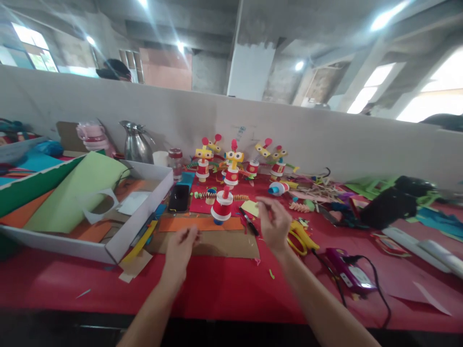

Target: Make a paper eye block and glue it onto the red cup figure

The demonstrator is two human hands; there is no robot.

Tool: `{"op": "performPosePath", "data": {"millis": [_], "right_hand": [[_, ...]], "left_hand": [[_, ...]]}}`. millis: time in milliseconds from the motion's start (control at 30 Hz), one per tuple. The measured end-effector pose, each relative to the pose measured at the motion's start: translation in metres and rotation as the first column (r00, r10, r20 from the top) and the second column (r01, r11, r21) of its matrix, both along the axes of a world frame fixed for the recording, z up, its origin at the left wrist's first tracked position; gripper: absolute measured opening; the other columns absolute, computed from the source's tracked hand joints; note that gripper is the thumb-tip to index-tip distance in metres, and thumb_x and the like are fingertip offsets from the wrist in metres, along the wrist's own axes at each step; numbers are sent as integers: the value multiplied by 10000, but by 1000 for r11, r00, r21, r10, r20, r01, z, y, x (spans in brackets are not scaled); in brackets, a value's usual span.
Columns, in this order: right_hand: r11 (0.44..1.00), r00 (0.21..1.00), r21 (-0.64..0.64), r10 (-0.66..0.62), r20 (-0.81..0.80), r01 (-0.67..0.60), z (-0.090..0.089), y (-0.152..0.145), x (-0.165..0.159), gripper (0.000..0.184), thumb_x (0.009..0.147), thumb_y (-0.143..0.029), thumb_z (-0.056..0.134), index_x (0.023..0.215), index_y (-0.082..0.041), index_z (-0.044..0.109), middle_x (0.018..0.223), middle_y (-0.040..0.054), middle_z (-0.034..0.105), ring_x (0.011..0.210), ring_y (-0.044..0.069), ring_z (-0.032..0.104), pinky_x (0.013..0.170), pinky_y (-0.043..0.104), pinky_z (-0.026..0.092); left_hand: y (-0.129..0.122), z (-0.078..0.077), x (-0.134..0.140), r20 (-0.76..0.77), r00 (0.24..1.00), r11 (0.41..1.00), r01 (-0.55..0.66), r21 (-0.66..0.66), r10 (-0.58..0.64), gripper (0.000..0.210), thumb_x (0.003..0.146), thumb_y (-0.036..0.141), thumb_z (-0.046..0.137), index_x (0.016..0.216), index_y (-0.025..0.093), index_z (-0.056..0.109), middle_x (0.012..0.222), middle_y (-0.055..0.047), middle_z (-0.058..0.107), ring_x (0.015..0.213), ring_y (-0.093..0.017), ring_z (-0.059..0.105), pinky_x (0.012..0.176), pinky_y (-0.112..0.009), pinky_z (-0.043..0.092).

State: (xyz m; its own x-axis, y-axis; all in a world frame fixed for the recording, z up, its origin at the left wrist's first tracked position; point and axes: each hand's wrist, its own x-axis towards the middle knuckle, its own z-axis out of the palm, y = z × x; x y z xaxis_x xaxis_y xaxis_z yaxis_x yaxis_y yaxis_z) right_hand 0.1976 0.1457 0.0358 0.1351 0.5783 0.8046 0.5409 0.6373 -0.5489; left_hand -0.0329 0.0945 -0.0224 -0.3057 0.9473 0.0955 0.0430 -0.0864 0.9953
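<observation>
A paper-cup figure (221, 206) with a red-and-white body, a blue base and coiled paper arms stands on the orange strip (173, 224) and cardboard sheet (224, 245). My left hand (182, 246) is over the left part of the cardboard, its fingers curled in; anything inside them is hidden. Right of the figure, my right hand (274, 220) is raised with thumb and fingers drawn together in a pinch. Whatever it may hold is too small to make out. A pale yellow paper piece (249, 207) and a black pen (249, 223) lie beside it. Neither hand touches the figure.
Several finished-looking cup figures (234, 164) stand along the back wall. Another cup body (278, 188) lies on its side. Yellow scissors (302, 237) and a purple corded device (350, 272) are at right. Left are a phone (179, 197) and a white box (112, 241) of paper.
</observation>
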Motion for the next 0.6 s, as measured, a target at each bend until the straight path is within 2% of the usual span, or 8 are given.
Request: {"op": "performPosePath", "data": {"millis": [33,100,200,300,367,467,533,600], "right_hand": [[999,995,28,15,101,-18,-12,-8,0,177,896,-211,547,992,-253,690,816,57,702,704,214,646,677,365,523],[992,956,77,79,281,-104,-34,-19,-2,258,880,-136,532,1058,-262,671,752,53,700,610,201,628,586,347,506],[969,898,105,163,408,-223,-57,-24,-6,344,827,-83,554,1088,-282,655,674,22,695,533,182,613,518,321,482],[946,838,100,220,500,-308,-66,-22,-8,436,802,-53,553,1167,-285,608,681,5,707,540,174,631,526,316,489],[942,806,80,234,544,-327,-68,-20,-7,480,808,-39,537,1228,-270,563,717,19,721,561,180,642,524,323,485],[945,796,55,239,556,-323,-67,-18,-5,499,821,-35,530,1266,-262,531,744,29,731,577,185,645,526,330,475],[949,805,64,225,549,-309,-65,-18,-4,505,821,-32,530,1273,-257,524,751,29,733,571,184,640,525,332,467],[951,809,83,207,550,-299,-64,-17,-2,503,818,-33,529,1270,-253,522,725,23,724,552,182,630,515,330,454]], "left_hand": [[16,4,-8,-234,972,999,5,50,7,300,842,405,548,709,174,686,716,-77,670,699,-204,609,647,-304,458],[50,9,-22,-350,936,996,4,89,28,82,751,239,643,745,188,707,787,-75,673,729,-215,601,723,-336,460],[100,12,-29,-440,898,990,33,137,31,322,665,71,648,960,181,715,923,-85,633,764,-215,592,803,-370,465],[137,11,-22,-497,868,973,127,195,-14,506,638,26,661,1108,212,681,1066,-90,601,937,-230,583,930,-396,438],[154,11,-15,-519,853,956,199,216,-60,483,613,39,704,1055,233,703,1085,-79,620,1029,-237,559,994,-403,402],[168,14,-12,-509,855,944,245,221,-103,258,595,58,719,798,219,726,951,-59,673,976,-220,578,962,-361,414],[172,18,-18,-466,883,957,185,223,-62,144,606,74,699,672,202,689,823,-46,671,885,-204,588,884,-324,434],[173,25,-30,-393,918,974,41,224,52,66,636,141,692,625,190,649,709,-29,635,790,-195,570,783,-303,434]]}}
